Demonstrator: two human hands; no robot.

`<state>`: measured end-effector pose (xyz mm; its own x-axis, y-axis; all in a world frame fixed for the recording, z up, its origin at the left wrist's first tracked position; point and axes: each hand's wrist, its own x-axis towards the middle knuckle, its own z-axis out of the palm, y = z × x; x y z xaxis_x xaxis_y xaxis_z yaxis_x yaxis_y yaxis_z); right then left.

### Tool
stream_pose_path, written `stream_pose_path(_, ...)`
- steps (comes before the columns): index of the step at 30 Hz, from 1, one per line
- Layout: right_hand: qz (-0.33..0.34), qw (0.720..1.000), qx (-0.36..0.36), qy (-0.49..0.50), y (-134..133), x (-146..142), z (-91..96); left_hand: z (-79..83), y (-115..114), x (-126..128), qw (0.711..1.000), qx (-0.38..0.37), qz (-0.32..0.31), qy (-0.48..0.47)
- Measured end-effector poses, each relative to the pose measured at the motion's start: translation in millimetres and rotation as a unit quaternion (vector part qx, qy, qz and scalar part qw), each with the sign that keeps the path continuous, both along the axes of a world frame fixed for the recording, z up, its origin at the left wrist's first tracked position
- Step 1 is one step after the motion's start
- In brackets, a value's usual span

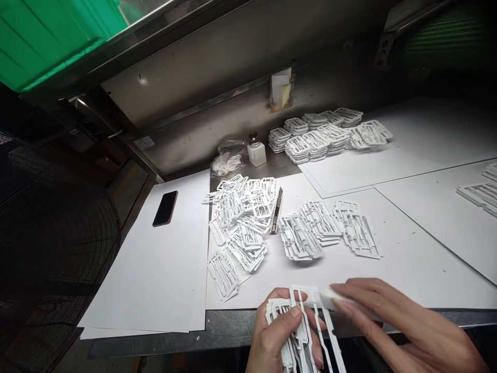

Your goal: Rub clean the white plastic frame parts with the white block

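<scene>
While the left hand (281, 336) grips one frame stack (298, 331), the right hand (399, 326) — fingers outstretched — touches it.

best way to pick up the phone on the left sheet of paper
Take the phone across its two long edges near the middle, coming straight down from above. It lies flat, screen up, alone on the paper, so both long sides are free, and it is narrow enough there for a finger-and-thumb grip. The nearest frames lie off to its right.

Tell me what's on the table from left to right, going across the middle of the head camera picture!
Black fan guard → black phone → loose heap of white plastic frames → dark utility knife → fanned white frames → more white frames at the right edge.
</scene>
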<state>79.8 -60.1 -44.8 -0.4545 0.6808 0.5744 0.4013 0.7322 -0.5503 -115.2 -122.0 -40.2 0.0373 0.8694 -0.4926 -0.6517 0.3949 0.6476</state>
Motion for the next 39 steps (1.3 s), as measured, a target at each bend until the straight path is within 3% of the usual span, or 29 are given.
stream_pose_path(10,0.002,0.999,-0.023,0.034,8,-7,10.6,-23.9,3,-3,0.983,0.006,-0.049,-0.176)
stream_pose_path(17,0.076,0.995,-0.051,0.038,10,-37,27.6,-22.6,-4,-6,0.98,0.013,-0.087,-0.176)
stream_pose_path(24,-0.031,0.997,-0.052,0.056,3,-36,4.9,-24.5,2,-3,0.978,0.004,-0.051,-0.203)
stream_pose_path(33,-0.057,0.993,-0.064,0.077,-4,-34,-2.2,-18.4,5,3,0.983,-0.081,-0.057,-0.158)
stream_pose_path(39,-0.068,0.99,-0.081,0.091,-11,-31,-0.5,-28.5,-1,8,0.985,-0.091,-0.052,-0.138)
